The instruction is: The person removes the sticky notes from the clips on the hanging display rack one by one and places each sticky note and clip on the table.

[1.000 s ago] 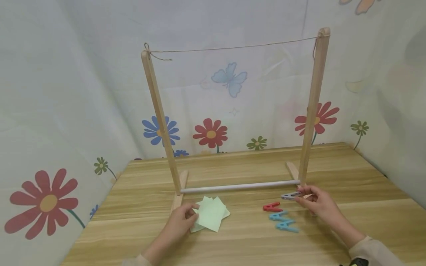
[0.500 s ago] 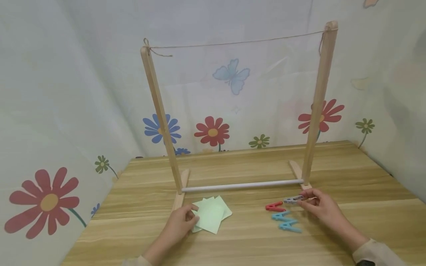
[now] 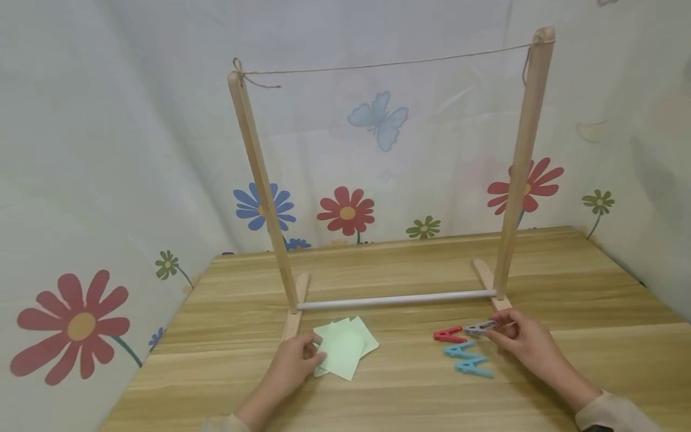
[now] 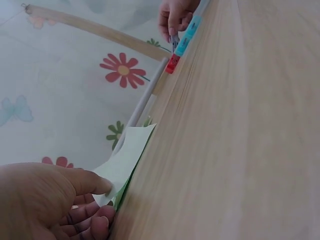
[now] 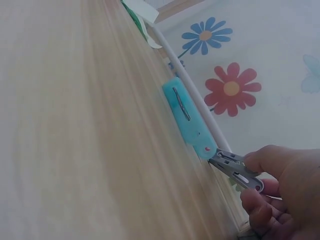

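My left hand pinches the left edge of a small fanned stack of pale green paper sheets. In the left wrist view, the thumb lies on top of the paper and fingers are beneath it. Farther right, my right hand holds a grey clothespin between thumb and fingers, its jaw end pointing left. Beside it on the table lie a red clothespin and two light blue clothespins. The right wrist view shows the grey clothespin overlapping a blue clothespin.
Behind the hands stands a wooden frame with a left post, a right post and a white bottom rod. Twine runs between the post tops. The wood-grain table meets a flower-printed cloth.
My right hand has lowered the grey clothespin slightly, level with the red clothespin. My left hand keeps its pinch on the paper. The head view has shifted a little.
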A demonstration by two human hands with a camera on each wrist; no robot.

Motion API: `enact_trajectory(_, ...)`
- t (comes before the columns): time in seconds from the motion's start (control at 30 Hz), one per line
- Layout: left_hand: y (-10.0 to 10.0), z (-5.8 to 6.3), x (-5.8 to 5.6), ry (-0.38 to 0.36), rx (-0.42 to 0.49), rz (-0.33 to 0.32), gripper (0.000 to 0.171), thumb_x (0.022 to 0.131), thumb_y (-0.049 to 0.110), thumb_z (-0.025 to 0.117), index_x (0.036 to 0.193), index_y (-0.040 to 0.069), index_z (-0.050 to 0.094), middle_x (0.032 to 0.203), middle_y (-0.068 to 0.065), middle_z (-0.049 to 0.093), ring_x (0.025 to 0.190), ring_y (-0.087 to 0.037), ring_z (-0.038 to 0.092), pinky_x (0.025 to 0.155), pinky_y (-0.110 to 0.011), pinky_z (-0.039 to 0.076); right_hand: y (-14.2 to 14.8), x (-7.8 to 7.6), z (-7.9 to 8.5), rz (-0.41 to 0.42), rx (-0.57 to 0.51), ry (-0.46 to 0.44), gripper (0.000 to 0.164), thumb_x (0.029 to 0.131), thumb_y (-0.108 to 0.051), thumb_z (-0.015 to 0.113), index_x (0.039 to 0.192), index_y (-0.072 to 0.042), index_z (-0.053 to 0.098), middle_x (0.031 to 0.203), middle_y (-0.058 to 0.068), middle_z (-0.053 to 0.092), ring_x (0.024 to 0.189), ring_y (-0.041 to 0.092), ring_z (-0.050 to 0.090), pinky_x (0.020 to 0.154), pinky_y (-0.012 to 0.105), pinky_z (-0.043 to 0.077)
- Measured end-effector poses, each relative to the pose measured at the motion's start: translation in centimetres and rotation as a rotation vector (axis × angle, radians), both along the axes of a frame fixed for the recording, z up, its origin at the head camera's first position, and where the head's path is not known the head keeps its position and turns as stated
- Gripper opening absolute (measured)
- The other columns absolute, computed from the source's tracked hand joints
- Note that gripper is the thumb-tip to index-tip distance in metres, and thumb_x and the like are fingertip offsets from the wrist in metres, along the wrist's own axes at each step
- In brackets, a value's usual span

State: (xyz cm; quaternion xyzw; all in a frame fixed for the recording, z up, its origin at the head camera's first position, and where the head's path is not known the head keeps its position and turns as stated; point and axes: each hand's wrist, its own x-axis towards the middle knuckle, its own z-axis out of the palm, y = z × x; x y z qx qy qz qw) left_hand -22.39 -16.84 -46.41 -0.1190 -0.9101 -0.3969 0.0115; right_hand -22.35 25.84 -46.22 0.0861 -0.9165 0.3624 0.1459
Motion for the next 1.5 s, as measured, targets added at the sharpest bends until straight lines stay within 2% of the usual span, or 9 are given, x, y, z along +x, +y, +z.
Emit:
enact_trajectory(0.23,0.02,-0.04,0.10,0.022,-0.063,0.021,0.021,0.082,0.010,0.072,0.099,-0.001,0.065,0.076,-0.001,0.059,0.061,-0.006,0.049,0.048,-0.016,0.046,-0.27,0.42,0.03,0.011,0.085,0.041,0.027,0.081,-0.015,0.075,0.102,0.000,0.067,0.062,-0.004,0.046,0.051,-0.001,0.034,0.044,0.019,0.032)
enact_trajectory(0.5,0.09,-0.20,-0.15,0.051,-0.099,0.026,0.022,0.081,0.011,0.074,0.098,0.000,0.066,0.075,0.000,0.060,0.067,-0.007,0.051,0.057,-0.016,0.046,-0.23,0.62,0.12,0.034,0.166,0.064,0.025,0.080,-0.016,0.076,0.099,-0.002,0.068,0.068,-0.004,0.049,0.053,-0.001,0.033,0.045,0.019,0.032)
enact_trajectory(0.8,0.09,-0.20,-0.24,0.048,-0.098,0.026,0.024,0.080,0.010,0.075,0.099,0.000,0.066,0.075,0.000,0.060,0.065,-0.007,0.050,0.055,-0.016,0.045,-0.15,0.87,-0.01,0.083,0.212,0.075,0.024,0.079,-0.019,0.078,0.095,-0.004,0.068,0.076,-0.004,0.055,0.059,-0.001,0.034,0.050,0.019,0.033)
enact_trajectory(1.07,0.07,-0.18,-0.19,0.051,-0.104,0.029,0.025,0.080,0.010,0.075,0.101,-0.001,0.066,0.074,0.001,0.058,0.063,-0.006,0.048,0.052,-0.017,0.044,-0.14,0.51,0.00,0.085,0.254,0.072,0.024,0.077,-0.021,0.079,0.094,-0.008,0.068,0.082,-0.003,0.060,0.065,0.002,0.043,0.055,0.020,0.040)
enact_trajectory(1.3,0.17,-0.17,-0.25,0.062,-0.116,0.033,0.024,0.080,0.010,0.075,0.099,0.000,0.066,0.073,0.001,0.058,0.063,-0.006,0.048,0.054,-0.016,0.043,-0.16,0.60,-0.04,0.081,0.277,0.079,0.025,0.075,-0.023,0.081,0.092,-0.009,0.068,0.086,-0.002,0.064,0.072,0.007,0.053,0.061,0.025,0.048)
enact_trajectory(1.5,0.25,-0.16,-0.30,0.040,-0.102,0.027,0.026,0.081,0.011,0.074,0.102,-0.001,0.065,0.075,0.000,0.058,0.061,-0.007,0.048,0.050,-0.016,0.044,-0.16,0.65,-0.04,0.079,0.279,0.076,0.026,0.075,-0.023,0.081,0.093,-0.009,0.069,0.086,-0.001,0.065,0.073,0.008,0.055,0.062,0.026,0.049)
